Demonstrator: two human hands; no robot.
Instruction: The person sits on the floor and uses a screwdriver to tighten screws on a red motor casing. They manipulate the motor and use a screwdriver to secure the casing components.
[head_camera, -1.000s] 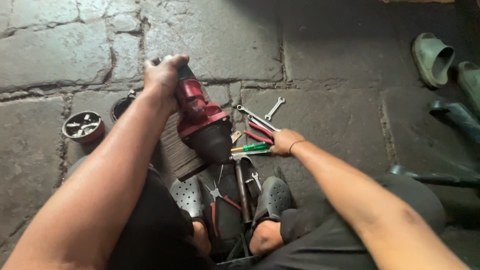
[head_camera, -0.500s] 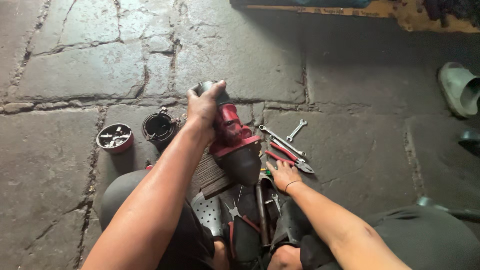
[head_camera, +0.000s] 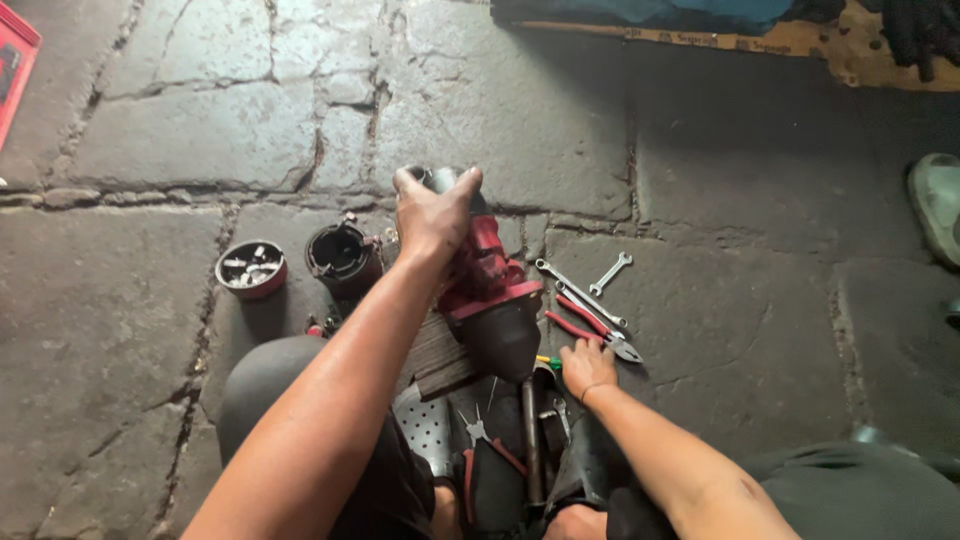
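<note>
Head cam, looking down at a stone floor (head_camera: 150, 330) with cracked slabs. The left hand (head_camera: 432, 212) is clamped over the far end of a red and black power tool (head_camera: 490, 290), fingers (head_camera: 405, 185) wrapped around its grey top. The tool stands nearly upright but tilted, long axis running from far to near: its grey end points away and up, and its dark nose points down toward the person's feet, right in the middle of the scene. The nose sits over a wooden block (head_camera: 440, 355) and a long metal bar (head_camera: 532, 440) that runs near-ward between the feet.

The right hand (head_camera: 587, 365) is down low just right of the nose, fingers curled on the floor by a green-handled screwdriver (head_camera: 548, 362); can't tell if it's actually gripping it. Touching that hand on the far side are red-handled pliers (head_camera: 590, 330), and just past them lie a couple of spanners (head_camera: 580, 290).

Left of the tool sit a black cylindrical housing (head_camera: 342, 258) and, further left, a small round red cup of bits (head_camera: 250, 270). Another pair of pliers (head_camera: 478, 432) lies near the feet.
</note>
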